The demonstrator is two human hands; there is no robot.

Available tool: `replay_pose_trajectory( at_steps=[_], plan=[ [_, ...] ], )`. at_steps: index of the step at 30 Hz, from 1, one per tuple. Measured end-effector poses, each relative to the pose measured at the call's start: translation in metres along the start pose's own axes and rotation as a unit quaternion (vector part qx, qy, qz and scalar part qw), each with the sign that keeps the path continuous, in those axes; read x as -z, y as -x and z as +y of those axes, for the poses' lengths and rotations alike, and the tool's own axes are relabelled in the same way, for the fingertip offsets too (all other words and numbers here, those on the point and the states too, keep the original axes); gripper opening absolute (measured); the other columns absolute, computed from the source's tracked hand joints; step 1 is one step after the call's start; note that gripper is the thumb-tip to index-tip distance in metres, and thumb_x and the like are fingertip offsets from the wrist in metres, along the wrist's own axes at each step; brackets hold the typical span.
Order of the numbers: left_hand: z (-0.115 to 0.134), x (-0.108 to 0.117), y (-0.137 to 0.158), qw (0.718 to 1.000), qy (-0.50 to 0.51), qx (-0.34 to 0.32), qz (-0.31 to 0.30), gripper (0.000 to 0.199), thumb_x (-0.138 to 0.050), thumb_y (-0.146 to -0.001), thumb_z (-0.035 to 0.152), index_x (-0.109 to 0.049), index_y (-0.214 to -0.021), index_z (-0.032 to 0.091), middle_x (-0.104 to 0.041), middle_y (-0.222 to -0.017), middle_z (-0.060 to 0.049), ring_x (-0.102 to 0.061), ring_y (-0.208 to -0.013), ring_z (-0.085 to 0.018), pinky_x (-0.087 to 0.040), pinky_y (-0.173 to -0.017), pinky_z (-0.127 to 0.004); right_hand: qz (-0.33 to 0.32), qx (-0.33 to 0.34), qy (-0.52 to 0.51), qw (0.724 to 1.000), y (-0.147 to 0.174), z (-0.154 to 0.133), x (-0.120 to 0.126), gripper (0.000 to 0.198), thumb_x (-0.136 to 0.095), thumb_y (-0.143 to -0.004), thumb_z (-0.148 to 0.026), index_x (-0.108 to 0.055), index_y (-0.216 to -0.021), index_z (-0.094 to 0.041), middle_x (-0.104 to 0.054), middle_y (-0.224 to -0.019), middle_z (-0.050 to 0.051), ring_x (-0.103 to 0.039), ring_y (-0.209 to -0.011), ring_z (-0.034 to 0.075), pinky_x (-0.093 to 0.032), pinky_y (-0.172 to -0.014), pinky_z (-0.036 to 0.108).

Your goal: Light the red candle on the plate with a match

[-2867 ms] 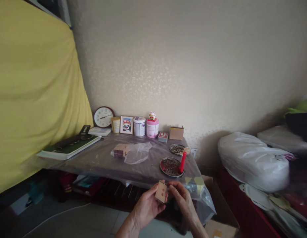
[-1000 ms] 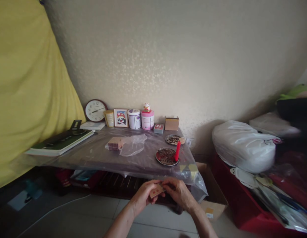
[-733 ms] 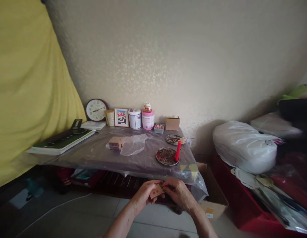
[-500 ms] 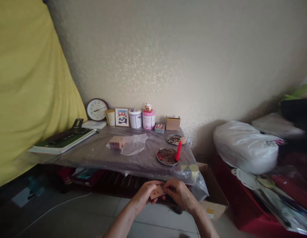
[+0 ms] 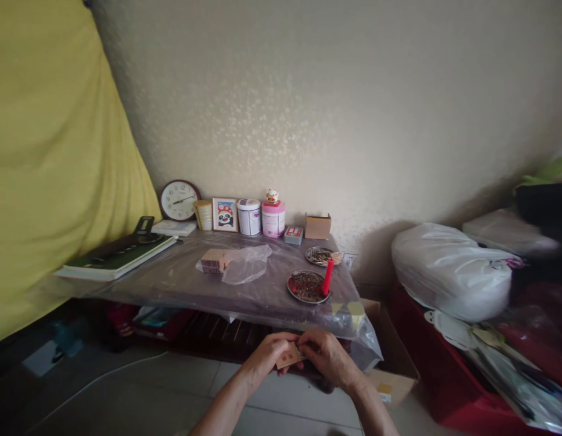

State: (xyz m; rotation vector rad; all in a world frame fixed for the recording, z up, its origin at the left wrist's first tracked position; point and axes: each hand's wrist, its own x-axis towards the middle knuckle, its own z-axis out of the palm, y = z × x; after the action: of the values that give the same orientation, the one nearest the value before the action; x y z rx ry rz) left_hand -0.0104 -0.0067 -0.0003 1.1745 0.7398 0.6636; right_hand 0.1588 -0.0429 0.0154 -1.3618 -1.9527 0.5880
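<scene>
Small tan box [image 5: 287,358] is tilting flatter than seconds ago, bringing its end to your right hand [image 5: 327,357]; left hand [image 5: 266,357] is clasping it, right fingertips are touching (pinching anything? cannot tell).

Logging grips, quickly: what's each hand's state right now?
Left hand: closed, holding small tan rectangular cardboard-like piece with red marks.
Right hand: curled at piece's end; cannot tell if holding anything.

Printed box [image 5: 288,357] partly hidden by the left fingers [image 5: 281,340]

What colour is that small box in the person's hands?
The small box is tan with red marks, seen best in the head view.
</scene>
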Motion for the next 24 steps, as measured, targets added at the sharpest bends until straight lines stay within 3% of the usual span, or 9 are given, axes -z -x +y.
replay_pose_trajectory(
  at_steps=[5, 10, 17, 21, 24],
  plan=[
    [-0.002, 0.001, -0.001, 0.999, -0.035, 0.010, -0.003, 0.039, -0.045, -0.072, 0.029, -0.064, -0.098, 0.009, -0.069, -0.065, -0.010, -0.054, -0.049, -0.014, -0.032, -0.042, -0.023, -0.008, -0.011, -0.002, 1.000, 0.003, 0.001, 0.001, 0.014, -0.050, -0.077, -0.014, -0.063, -0.075, -0.019, -0.064, -0.071, -0.001, -0.057, -0.064, 0.013, -0.039, -0.059, 0.021],
    [-0.009, 0.006, -0.005, 0.999, -0.047, 0.005, 0.001, 0.045, -0.044, -0.072, 0.031, -0.059, -0.108, 0.008, -0.070, -0.066, -0.010, -0.057, -0.052, -0.016, -0.033, -0.042, -0.023, -0.001, -0.004, -0.003, 1.000, 0.003, -0.001, 0.004, 0.011, -0.052, -0.077, -0.014, -0.059, -0.072, -0.019, -0.061, -0.073, -0.001, -0.054, -0.068, 0.013, -0.039, -0.063, 0.022],
    [-0.008, 0.009, -0.007, 0.999, -0.024, -0.019, 0.011, 0.052, -0.044, -0.072, 0.032, -0.052, -0.117, 0.007, -0.070, -0.069, -0.010, -0.044, -0.040, -0.010, -0.028, -0.040, -0.022, 0.021, -0.029, -0.048, 0.998, -0.001, 0.005, 0.005, 0.010, -0.053, -0.079, -0.019, -0.060, -0.073, -0.019, -0.061, -0.070, -0.001, -0.055, -0.066, 0.014, -0.042, -0.063, 0.024],
    [-0.002, 0.005, -0.004, 0.999, 0.002, -0.036, 0.008, 0.052, -0.044, -0.076, 0.035, -0.049, -0.121, 0.009, -0.070, -0.076, -0.011, -0.047, -0.044, -0.010, -0.031, -0.043, -0.023, 0.038, -0.046, -0.100, 0.993, -0.003, 0.005, 0.005, 0.013, -0.053, -0.081, -0.026, -0.063, -0.086, -0.019, -0.066, -0.081, 0.001, -0.060, -0.075, 0.017, -0.046, -0.072, 0.027],
    [0.002, 0.003, -0.001, 0.999, 0.030, -0.043, 0.006, 0.051, -0.044, -0.078, 0.034, -0.048, -0.124, 0.011, -0.070, -0.082, -0.011, -0.048, -0.047, -0.009, -0.033, -0.045, -0.023, 0.050, -0.063, -0.138, 0.987, -0.004, 0.006, 0.003, 0.019, -0.054, -0.082, -0.031, -0.063, -0.092, -0.018, -0.067, -0.080, 0.002, -0.061, -0.074, 0.017, -0.047, -0.070, 0.027]
  ],
)
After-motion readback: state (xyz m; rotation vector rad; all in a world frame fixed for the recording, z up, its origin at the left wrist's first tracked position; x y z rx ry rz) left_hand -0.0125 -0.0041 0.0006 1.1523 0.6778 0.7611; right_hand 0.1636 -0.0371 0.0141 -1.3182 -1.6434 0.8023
